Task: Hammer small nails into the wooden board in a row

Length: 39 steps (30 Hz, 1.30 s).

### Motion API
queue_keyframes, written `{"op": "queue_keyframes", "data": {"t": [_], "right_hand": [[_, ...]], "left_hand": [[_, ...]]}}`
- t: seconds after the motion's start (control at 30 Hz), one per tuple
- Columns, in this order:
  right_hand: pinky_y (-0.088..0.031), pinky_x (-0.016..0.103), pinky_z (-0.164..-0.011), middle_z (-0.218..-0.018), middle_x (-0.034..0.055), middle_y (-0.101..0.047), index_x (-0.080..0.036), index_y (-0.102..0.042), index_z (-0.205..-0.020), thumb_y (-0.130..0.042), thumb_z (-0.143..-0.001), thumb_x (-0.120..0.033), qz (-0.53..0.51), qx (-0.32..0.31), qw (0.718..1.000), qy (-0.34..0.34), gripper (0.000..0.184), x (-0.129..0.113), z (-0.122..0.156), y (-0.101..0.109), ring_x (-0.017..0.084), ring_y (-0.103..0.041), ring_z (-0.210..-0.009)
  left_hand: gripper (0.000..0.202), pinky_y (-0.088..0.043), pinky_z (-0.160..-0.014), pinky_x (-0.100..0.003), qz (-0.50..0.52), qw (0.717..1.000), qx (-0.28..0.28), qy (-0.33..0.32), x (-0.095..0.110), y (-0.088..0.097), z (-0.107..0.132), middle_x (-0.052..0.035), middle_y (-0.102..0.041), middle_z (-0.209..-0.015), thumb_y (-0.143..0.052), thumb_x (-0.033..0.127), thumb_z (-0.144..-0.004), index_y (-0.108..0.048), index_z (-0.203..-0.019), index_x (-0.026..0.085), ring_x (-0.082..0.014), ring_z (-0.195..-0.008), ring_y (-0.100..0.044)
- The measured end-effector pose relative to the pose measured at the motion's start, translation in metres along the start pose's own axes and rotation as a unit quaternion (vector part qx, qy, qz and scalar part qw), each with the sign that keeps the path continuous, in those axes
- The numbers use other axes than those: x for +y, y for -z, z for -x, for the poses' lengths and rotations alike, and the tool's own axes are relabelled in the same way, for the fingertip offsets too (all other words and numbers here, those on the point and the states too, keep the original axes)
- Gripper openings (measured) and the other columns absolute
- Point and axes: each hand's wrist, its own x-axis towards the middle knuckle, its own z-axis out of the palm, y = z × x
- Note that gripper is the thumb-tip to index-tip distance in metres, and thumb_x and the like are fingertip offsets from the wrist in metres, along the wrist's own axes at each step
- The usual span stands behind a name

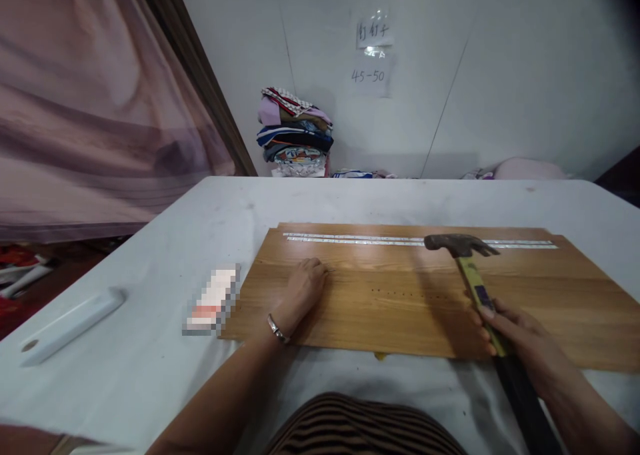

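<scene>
R hand (pixel 520 332) grips hammer (pixel 471 278), lower rt, head above wood board (pixel 380 322). L hand (pixel 306 283), nr ctr, pinches thin nail-like bit (pixel 330 270).

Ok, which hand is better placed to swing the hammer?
Probably the right hand: it grips the hammer, held up over the wooden board. The left hand is down at the board, seemingly pinching a thin item, too small to identify.
</scene>
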Motion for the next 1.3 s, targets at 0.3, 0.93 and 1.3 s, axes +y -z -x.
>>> {"op": "queue_keyframes", "data": {"t": [0.3, 0.93, 1.3], "right_hand": [[-0.028, 0.02, -0.038, -0.045, -0.0087, -0.046, -0.019, -0.073, -0.103, -0.089, -0.063, -0.05, 0.031, -0.142, 0.988, -0.041, 0.053, 0.013, -0.007, -0.026, 0.007, -0.037, -0.036], [-0.039, 0.021, -0.039, -0.052, -0.0075, -0.054, -0.023, -0.054, -0.079, -0.083, -0.071, -0.054, 0.017, -0.183, 0.98, 0.074, 0.042, 0.024, -0.04, -0.058, 0.008, -0.045, -0.037], [-0.04, 0.023, -0.043, -0.052, -0.0067, -0.055, -0.024, -0.054, -0.079, -0.083, -0.074, -0.056, 0.002, -0.168, 0.983, 0.068, 0.043, 0.045, -0.051, -0.034, 0.009, -0.047, -0.04]], "left_hand": [[0.019, -0.051, -0.084, -0.03, 0.106, 0.99, 0.06, 0.068, -0.012, 0.004, -0.004, -0.0048, -0.073, -0.092, -0.061, 0.023, -0.099, -0.075, -0.088, 0.019, -0.0178, -0.085, -0.065], [0.024, -0.052, -0.08, -0.031, -0.031, 0.989, -0.108, 0.1, 0.015, 0.021, -0.037, -0.0143, -0.077, -0.1, -0.053, 0.011, -0.092, -0.077, -0.095, 0.016, -0.0248, -0.091, -0.072], [0.015, -0.048, -0.075, -0.029, 0.039, 0.991, -0.076, 0.1, 0.013, 0.026, -0.036, -0.0099, -0.076, -0.092, -0.057, 0.013, -0.088, -0.071, -0.085, 0.018, -0.0227, -0.085, -0.07]]}}
